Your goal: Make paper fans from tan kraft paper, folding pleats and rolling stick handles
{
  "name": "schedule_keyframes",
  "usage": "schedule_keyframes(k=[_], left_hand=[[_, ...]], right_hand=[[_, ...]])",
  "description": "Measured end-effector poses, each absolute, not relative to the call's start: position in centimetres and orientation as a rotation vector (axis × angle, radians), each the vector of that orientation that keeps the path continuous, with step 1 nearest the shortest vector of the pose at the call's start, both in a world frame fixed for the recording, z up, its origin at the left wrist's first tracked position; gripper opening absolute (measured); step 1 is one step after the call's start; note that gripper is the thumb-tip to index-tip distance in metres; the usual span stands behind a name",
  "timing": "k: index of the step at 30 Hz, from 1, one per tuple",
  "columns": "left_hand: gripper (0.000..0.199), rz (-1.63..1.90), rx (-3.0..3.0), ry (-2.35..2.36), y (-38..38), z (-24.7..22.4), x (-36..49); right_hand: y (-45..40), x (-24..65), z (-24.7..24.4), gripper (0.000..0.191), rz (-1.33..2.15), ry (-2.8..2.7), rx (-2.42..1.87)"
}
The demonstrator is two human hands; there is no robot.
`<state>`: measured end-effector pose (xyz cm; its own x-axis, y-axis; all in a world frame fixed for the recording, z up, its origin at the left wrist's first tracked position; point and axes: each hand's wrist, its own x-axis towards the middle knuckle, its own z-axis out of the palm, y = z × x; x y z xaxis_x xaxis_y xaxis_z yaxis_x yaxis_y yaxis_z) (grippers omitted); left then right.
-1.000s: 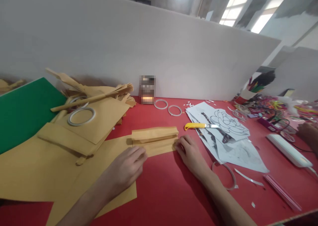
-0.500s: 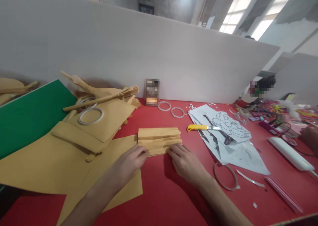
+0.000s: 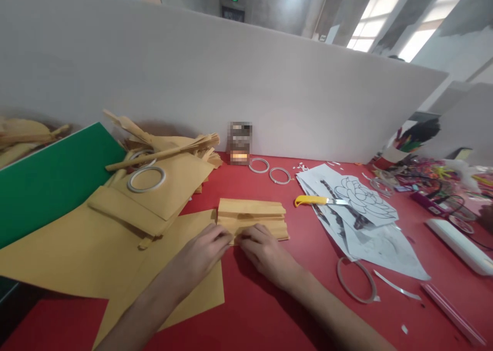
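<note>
A strip of brown kraft paper folded in pleats point(image 3: 252, 209) lies in front of me on the red table. At its near left corner my left hand point(image 3: 211, 240) is closed, thumb and fingers pinching the edge. My right hand point(image 3: 258, 245) is closed on the same near edge, close beside the left, its fingertips partly hidden. Under my left forearm spreads a flat sheet of kraft paper point(image 3: 200, 284). A yellow-handled utility knife point(image 3: 311, 201) rests to the right, its blade over the white paper sheets point(image 3: 370, 243).
Kraft paper pieces point(image 3: 188, 171) with a tape ring point(image 3: 146, 179) are heaped at left beside a green board point(image 3: 57, 181). Several more rings lie about, one point(image 3: 356, 280) near my right forearm. A white device point(image 3: 458, 245) and a pink stick point(image 3: 452, 312) sit at right.
My right hand has slid left along the pleated paper's near edge, toward my left hand. The left hand keeps its hold at the corner. The view has shifted slightly.
</note>
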<state>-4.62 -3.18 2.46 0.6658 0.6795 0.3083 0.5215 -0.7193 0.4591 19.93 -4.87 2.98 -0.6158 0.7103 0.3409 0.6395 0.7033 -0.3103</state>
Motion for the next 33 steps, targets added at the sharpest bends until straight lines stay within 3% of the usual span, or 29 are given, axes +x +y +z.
schedule_keyframes(k=[23,33], left_hand=[[0.034,0.597,2.741,1.021,-4.5,2.2,-5.2],[0.05,0.631,2.961,1.025,-5.6,1.7,-5.0]], right_hand=[[-5.4,21.8,4.5,0.029,0.343,-2.634,-0.873],[-5.0,22.2,4.5,0.028,0.243,-2.67,-0.832]])
